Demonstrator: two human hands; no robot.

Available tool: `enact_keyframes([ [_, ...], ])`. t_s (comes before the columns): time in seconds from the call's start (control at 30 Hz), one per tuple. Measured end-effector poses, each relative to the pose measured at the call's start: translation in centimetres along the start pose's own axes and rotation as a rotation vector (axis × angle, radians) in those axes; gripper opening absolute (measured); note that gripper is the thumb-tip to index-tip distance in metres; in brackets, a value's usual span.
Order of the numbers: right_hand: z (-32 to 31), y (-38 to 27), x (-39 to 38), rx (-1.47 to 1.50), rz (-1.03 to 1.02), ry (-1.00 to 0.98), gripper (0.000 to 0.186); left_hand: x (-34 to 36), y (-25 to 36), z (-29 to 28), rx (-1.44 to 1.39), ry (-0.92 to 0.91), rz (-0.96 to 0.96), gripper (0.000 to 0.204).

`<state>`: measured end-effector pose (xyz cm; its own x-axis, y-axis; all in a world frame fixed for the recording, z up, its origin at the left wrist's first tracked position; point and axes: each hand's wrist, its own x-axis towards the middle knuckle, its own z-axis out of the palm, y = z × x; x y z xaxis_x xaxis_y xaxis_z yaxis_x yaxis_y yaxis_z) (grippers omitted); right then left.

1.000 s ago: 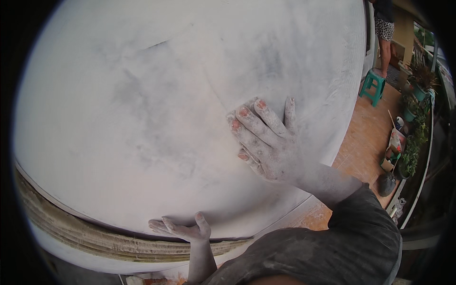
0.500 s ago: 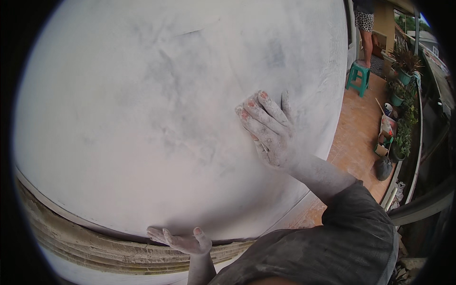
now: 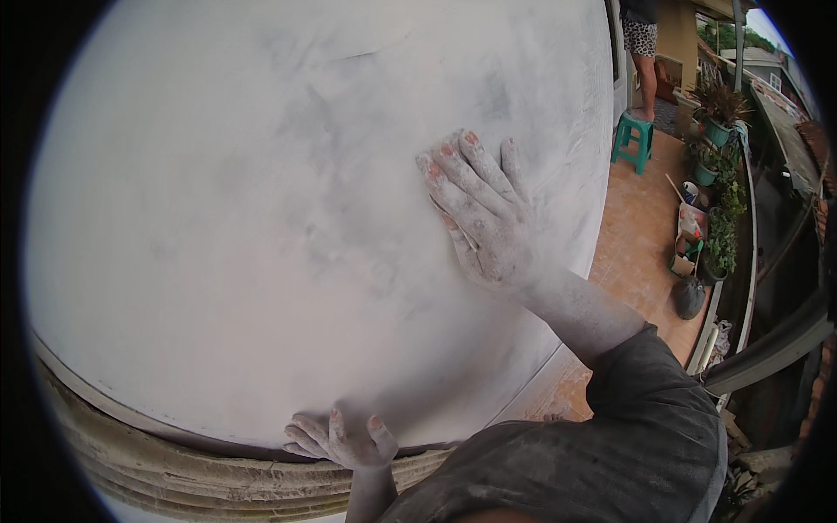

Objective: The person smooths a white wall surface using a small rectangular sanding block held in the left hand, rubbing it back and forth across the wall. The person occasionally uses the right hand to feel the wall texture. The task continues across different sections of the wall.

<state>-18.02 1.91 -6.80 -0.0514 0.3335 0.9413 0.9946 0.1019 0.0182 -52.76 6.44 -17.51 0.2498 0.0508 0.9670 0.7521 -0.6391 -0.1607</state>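
A big white dusty panel [image 3: 261, 218] fills most of the view, with grey smudges across it. My right hand [image 3: 484, 218] lies flat on its right part, fingers spread and pressed to the surface, coated in white powder. My left hand [image 3: 340, 438] rests at the panel's lower edge, fingers curled over the rim where the white surface meets a layered, worn wooden border [image 3: 174, 471]. Neither hand holds a tool.
To the right lies an orange tiled floor [image 3: 641, 227] with a teal stool [image 3: 632, 139], potted plants [image 3: 719, 113] and clutter along a railing [image 3: 750, 235]. Another person's legs [image 3: 643, 61] stand at the top right by the stool.
My right hand has slid up and to the right across the white surface. My left hand has stayed at the lower edge.
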Motion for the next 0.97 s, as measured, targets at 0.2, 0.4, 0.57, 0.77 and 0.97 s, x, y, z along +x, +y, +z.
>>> enact_keyframes([
  [0.2, -0.2, 0.5, 3.8, 0.017, 0.007, 0.127, 0.058, 0.3, 0.5, -0.1, 0.029, -0.014, 0.02, 0.051],
  [0.4, 0.9, -1.8, -7.8, 0.152, 0.058, 0.058, 0.072, 0.1, 0.5, -0.5, 0.01, -0.031, 0.039, 0.045],
  [0.57, -1.3, 1.9, 4.3, -0.018, -0.053, 0.046, 0.055, 0.2, 1.0, -0.4, 0.03, -0.02, 0.041, 0.043],
  [0.77, 0.6, -0.6, -2.8, 0.14, -0.013, 0.183, 0.054, 0.1, 0.9, 0.1, 0.029, 0.003, 0.019, 0.042],
  [0.97, 0.1, 1.1, -5.6, 0.06, -0.068, -0.1, 0.053, 0.2, 1.1, 0.1, 0.051, -0.021, 0.043, 0.045],
])
